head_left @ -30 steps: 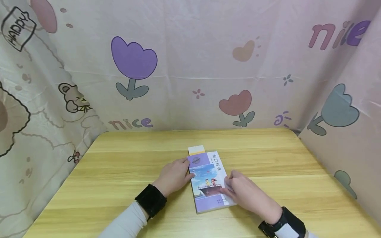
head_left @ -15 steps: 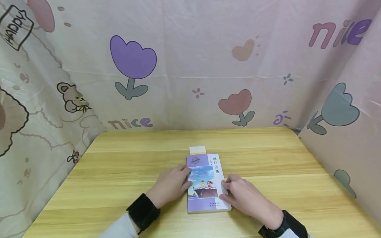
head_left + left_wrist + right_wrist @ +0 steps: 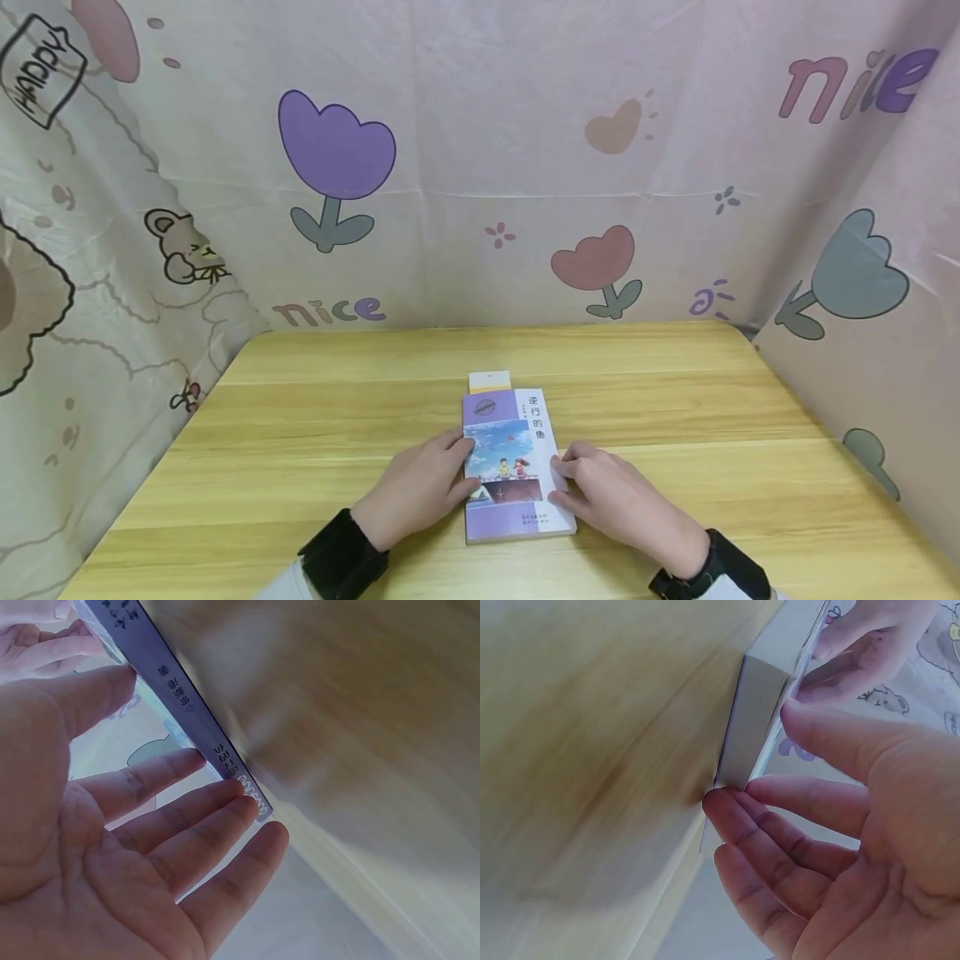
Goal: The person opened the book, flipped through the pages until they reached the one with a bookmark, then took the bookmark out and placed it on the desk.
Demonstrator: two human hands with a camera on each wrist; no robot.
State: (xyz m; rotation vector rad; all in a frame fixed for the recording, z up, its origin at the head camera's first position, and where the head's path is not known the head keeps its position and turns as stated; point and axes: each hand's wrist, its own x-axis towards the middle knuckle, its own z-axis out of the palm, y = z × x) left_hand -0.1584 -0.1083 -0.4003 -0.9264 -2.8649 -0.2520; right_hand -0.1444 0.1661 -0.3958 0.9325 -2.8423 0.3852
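A paperback book (image 3: pixel 504 467) with a purple and white cover lies on the table, its cover picture showing two figures on a ship. At its spine side is my left hand (image 3: pixel 416 483); the fingertips touch the spine (image 3: pixel 184 694) and the thumb lies at the cover's edge. My right hand (image 3: pixel 622 496) is at the opposite side, fingertips against the page edges (image 3: pixel 750 712) and thumb at the cover's rim. A white piece with a yellow band (image 3: pixel 489 382) sticks out past the book's top edge; the rest of it is hidden.
The wood-grain table (image 3: pixel 337 400) stretches out on both sides of the book. A printed curtain (image 3: pixel 465 150) with flowers and hearts hangs behind the table and along both sides.
The book has turned from a tilt to nearly straight and shifted slightly left and toward me. My left hand has slid down along the spine; the right has followed the book left.
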